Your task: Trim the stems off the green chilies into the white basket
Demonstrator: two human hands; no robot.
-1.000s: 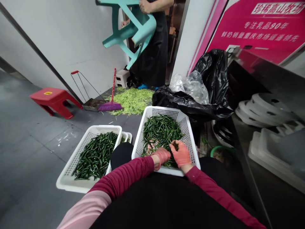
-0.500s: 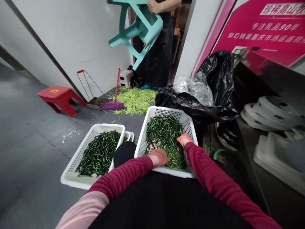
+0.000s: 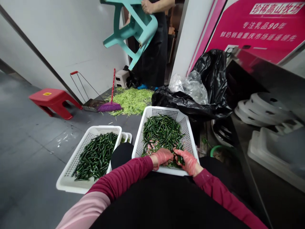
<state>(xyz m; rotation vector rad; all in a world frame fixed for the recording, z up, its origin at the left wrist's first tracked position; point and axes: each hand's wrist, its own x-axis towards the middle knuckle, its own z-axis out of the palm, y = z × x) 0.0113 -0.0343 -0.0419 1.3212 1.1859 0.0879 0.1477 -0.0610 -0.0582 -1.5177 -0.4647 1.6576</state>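
Note:
Over the near end of a white perforated basket [image 3: 136,140], both my hands meet in thin pinkish gloves. My right hand [image 3: 187,161] is closed around several dark green chili peppers [image 3: 180,156]. Against its fingertips, my left hand [image 3: 164,157] is closed, palm down; whatever its fingers pinch is hidden. A heap of long green chilies [image 3: 164,129] fills the basket's middle and far end, with a red-and-white patterned patch showing at the left. To the left, a second white basket [image 3: 65,181] holds more green chilies [image 3: 96,156].
Another person's hand [image 3: 148,6] holds up a teal plastic stool [image 3: 133,30] in the doorway. Green scraps [image 3: 134,100], a purple broom [image 3: 110,106], a dustpan [image 3: 92,105] and a red stool [image 3: 53,98] are ahead. Black plastic bags [image 3: 212,79] lie beyond the basket, right.
My right hand has come left and nearer, now gripping chilies. My left hand has moved slightly right to meet it. The view has shifted a little to the right.

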